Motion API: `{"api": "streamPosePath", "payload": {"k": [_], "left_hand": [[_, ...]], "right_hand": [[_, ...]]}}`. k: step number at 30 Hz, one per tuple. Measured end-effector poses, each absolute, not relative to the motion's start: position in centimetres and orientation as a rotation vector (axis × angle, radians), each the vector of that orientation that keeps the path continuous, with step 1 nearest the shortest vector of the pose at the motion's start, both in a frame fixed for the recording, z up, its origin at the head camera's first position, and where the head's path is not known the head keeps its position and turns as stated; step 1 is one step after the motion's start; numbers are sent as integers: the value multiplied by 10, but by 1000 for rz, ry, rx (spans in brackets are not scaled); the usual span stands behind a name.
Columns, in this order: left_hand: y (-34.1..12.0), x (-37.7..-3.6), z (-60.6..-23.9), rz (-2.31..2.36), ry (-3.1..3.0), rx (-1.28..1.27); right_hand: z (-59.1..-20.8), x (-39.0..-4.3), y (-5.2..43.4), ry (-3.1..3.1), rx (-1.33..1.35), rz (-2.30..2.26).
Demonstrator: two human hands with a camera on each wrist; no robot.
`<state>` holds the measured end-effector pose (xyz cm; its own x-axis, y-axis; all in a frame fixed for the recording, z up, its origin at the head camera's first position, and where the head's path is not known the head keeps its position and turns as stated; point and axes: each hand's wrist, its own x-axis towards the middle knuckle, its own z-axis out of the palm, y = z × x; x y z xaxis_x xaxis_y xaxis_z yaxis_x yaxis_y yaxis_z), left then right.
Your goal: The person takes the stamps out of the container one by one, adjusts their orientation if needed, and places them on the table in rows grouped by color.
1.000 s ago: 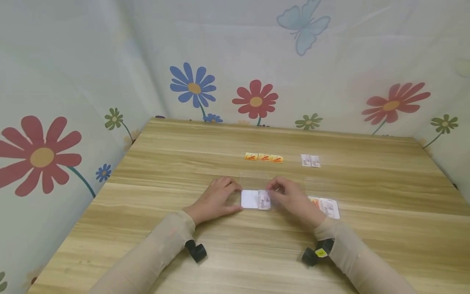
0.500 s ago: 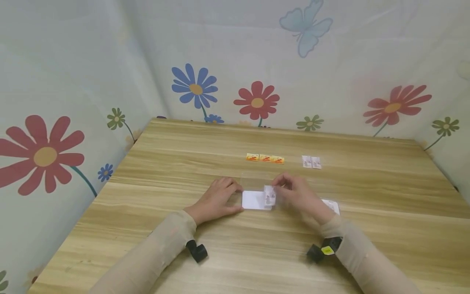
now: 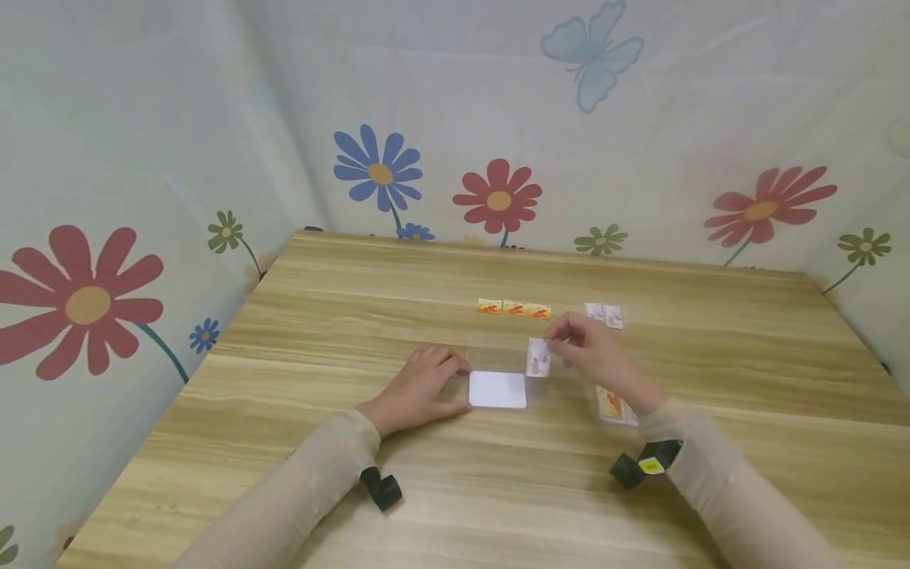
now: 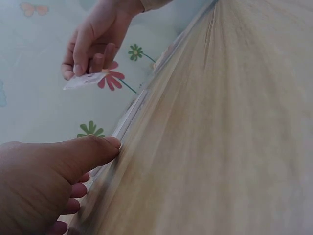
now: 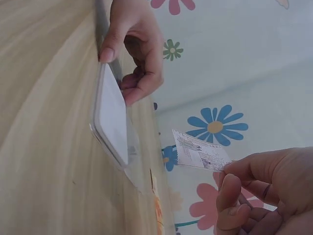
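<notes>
Here, in the head view, the left hand (image 3: 419, 387) is resting on the wooden table (image 3: 284, 442), its thumb and fingers curled against the left edge of a white card (image 3: 498, 390) that is lying flat in a clear sleeve (image 3: 501, 356). The right hand (image 3: 593, 352) is hovering just right of and beyond that card, pinching a small printed slip (image 3: 538, 357) by its right edge and holding it clear of the table. A second sleeve with a coloured card (image 3: 613, 405) is lying just under the right forearm. Beyond both hands, a row of orange stickers (image 3: 513, 307) and a pair of pale slips (image 3: 603, 314) are sitting on the table, well apart from the card.

In the left wrist view, the left hand (image 4: 44, 181) is pressing its thumb against the thin edge of the sleeved card (image 4: 124, 127), with the other fingers tucked below it. Above and beyond it, the right hand (image 4: 98, 36) is gripping the slip (image 4: 85, 81) between thumb and fingertips.

In the right wrist view, the right hand (image 5: 259, 193) is pinching a corner of the printed slip (image 5: 200, 152), which is hanging in the air beside the white card (image 5: 111, 117). The left hand (image 5: 134, 49) is holding the far end of that card between thumb and curled fingers.
</notes>
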<state>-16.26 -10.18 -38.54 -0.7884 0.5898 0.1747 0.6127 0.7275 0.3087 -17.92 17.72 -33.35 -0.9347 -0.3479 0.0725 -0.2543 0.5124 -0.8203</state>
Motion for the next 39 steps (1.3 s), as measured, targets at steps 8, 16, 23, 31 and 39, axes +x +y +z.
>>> {"api": "streamPosePath", "payload": {"k": [8, 16, 23, 31, 39], "left_hand": [[-102, -162, -385, -565, -2848, -994], [-103, -161, -385, -557, -2852, -995], [-102, -161, -384, -540, -2851, -990], [-102, -160, -385, -527, -2856, -982], [-101, -160, -385, -517, -2854, -982]], "right_hand": [[-318, -186, 185, 2694, -479, -1309], [-307, -189, 193, 2670, -437, -1302], [-299, -196, 200, 2683, -364, -1245], [-289, -205, 210, 2675, -344, -1200], [-290, -217, 226, 2623, -383, -1240]]}}
